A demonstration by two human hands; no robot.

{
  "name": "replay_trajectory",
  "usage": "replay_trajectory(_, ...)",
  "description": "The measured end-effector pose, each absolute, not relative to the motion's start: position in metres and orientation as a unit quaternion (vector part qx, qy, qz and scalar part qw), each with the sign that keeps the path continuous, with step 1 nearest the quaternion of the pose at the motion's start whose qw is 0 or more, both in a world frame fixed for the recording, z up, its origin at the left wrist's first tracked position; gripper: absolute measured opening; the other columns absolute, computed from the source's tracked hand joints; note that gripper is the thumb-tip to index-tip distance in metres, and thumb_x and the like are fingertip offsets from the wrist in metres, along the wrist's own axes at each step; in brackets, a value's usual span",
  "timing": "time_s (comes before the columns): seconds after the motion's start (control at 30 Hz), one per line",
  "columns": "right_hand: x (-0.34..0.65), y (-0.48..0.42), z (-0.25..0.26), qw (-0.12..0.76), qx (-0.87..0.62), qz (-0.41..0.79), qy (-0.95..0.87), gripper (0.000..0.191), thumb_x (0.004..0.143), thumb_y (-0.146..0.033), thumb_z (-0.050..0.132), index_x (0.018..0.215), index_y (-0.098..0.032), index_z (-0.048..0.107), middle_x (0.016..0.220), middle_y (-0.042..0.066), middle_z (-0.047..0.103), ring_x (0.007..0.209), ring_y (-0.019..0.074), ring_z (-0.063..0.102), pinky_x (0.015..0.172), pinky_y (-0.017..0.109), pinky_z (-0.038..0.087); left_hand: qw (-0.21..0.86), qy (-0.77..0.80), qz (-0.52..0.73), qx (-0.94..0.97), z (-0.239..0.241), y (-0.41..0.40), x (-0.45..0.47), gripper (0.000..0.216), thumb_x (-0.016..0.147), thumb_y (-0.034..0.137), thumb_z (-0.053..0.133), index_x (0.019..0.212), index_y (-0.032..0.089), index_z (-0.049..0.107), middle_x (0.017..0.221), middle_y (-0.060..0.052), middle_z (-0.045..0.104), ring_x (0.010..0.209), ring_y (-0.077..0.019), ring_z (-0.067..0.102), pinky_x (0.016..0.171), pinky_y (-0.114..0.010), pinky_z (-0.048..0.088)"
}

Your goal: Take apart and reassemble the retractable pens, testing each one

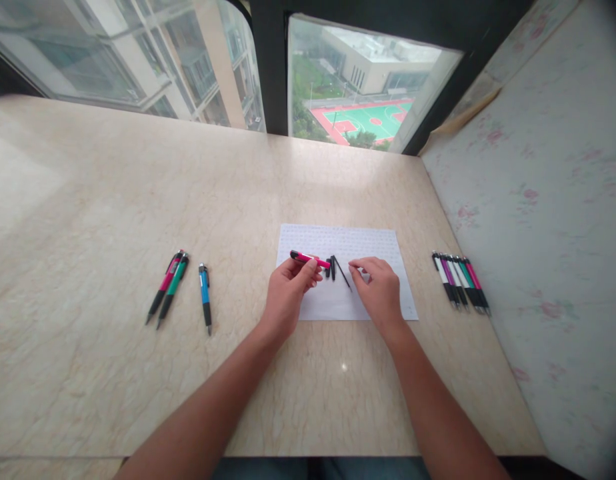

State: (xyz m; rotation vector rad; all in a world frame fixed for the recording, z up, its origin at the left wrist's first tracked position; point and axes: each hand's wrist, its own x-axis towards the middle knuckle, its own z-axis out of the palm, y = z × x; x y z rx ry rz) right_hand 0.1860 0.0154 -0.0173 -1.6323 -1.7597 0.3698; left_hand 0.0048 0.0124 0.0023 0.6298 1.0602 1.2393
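My left hand [291, 287] grips a pink pen barrel [308, 259] between thumb and fingers, held over the left part of a white sheet of paper [353, 310] with rows of writing. Just right of the barrel lie short black pen parts [333, 268] and a thin black ink refill [343, 273], set at a slant on the paper. On the refill's other side is my right hand [381, 288], thumb and index finger pinched together. Whatever small thing may sit in that pinch is too small to make out.
To the left lie a pink pen [165, 285], a green pen [173, 289] and a blue pen [205, 297]. Several more pens [461, 283] form a row at the right, close to the flowered wall [543, 253]. Windows [275, 73] border the back of the stone surface [113, 387].
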Motion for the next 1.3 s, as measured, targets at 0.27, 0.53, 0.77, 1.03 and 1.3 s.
replay_trajectory(0.27, 0.183, 0.015, -0.016, 0.372, -0.633, 0.178, -0.655, 0.023, 0.090, -0.031, 0.055, 0.100, -0.018, 0.070, 0.093, 0.008, 0.071, 0.074, 0.0181, 0.061, 0.074, 0.034, 0.050, 0.651, 0.464, 0.528, 0.287, 0.002, 0.012, 0.006, 0.026, 0.077, 0.037, 0.075, 0.089, 0.015, 0.072, 0.081, -0.007, 0.070, 0.068, -0.0120, 0.060, 0.062, -0.024, 0.044)
replay_trajectory(0.53, 0.153, 0.001, -0.004, 0.469, -0.498, 0.589, -0.429, 0.030, 0.087, -0.047, 0.061, 0.092, -0.019, 0.069, 0.073, 0.002, 0.065, 0.059, 0.0118, 0.054, 0.052, 0.025, 0.042, 0.552, 0.476, 0.498, 0.470, 0.010, 0.006, 0.006, 0.020, 0.083, 0.036, 0.069, 0.088, 0.017, 0.071, 0.077, -0.005, 0.069, 0.068, -0.0151, 0.063, 0.062, -0.026, 0.048)
replay_trajectory(0.77, 0.140, -0.003, -0.006, 0.493, -0.410, 0.725, -0.250, 0.021, 0.079, -0.037, 0.074, 0.089, -0.018, 0.074, 0.075, 0.001, 0.063, 0.062, 0.0076, 0.051, 0.051, 0.019, 0.039, 0.447, 0.477, 0.486, 0.580, 0.007, 0.004, 0.001, 0.018, 0.087, 0.034, 0.064, 0.091, 0.017, 0.068, 0.082, -0.006, 0.070, 0.072, -0.0152, 0.064, 0.069, -0.028, 0.052)
replay_trajectory(1.03, 0.170, 0.008, -0.002, 0.532, -0.527, 0.506, -0.428, 0.021, 0.083, -0.040, 0.068, 0.090, -0.019, 0.071, 0.075, 0.002, 0.068, 0.061, 0.0118, 0.057, 0.054, 0.025, 0.044, 0.532, 0.479, 0.526, 0.459, 0.010, 0.010, 0.001, 0.021, 0.085, 0.035, 0.066, 0.094, 0.016, 0.065, 0.078, -0.003, 0.068, 0.065, -0.0122, 0.062, 0.056, -0.023, 0.048)
replay_trajectory(1.3, 0.210, 0.020, -0.004, 0.406, -0.662, 0.147, -0.613, 0.018, 0.087, -0.032, 0.059, 0.088, -0.018, 0.070, 0.085, 0.006, 0.071, 0.073, 0.0173, 0.064, 0.065, 0.029, 0.048, 0.530, 0.491, 0.532, 0.441, 0.003, 0.019, -0.008, 0.022, 0.086, 0.037, 0.064, 0.091, 0.015, 0.067, 0.078, -0.004, 0.068, 0.065, -0.0116, 0.061, 0.058, -0.023, 0.047)
